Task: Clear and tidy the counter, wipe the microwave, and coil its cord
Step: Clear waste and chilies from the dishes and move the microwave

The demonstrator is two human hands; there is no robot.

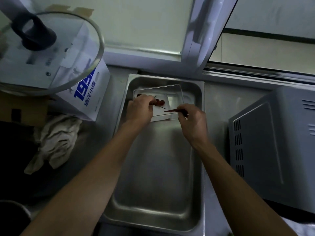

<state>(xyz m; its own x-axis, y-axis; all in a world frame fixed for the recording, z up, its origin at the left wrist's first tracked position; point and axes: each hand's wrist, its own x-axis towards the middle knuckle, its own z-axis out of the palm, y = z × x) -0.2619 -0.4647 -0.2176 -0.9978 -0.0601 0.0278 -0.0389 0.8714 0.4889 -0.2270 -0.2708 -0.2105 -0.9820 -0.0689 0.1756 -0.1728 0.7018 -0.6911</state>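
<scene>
Left hand [139, 108] pinching perhaps dried chillies [159, 102]; right hand [193, 121] pinching red chilli [172, 110], over small tray [175, 92] in steel pan [158, 176].

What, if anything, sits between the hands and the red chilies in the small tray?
Nothing visible. The left hand already grips the round chili, and the right hand pinches the long chili by its end. Both are over the small tray at the far end of the steel pan.

Head view, steeply down, close overhead
</scene>
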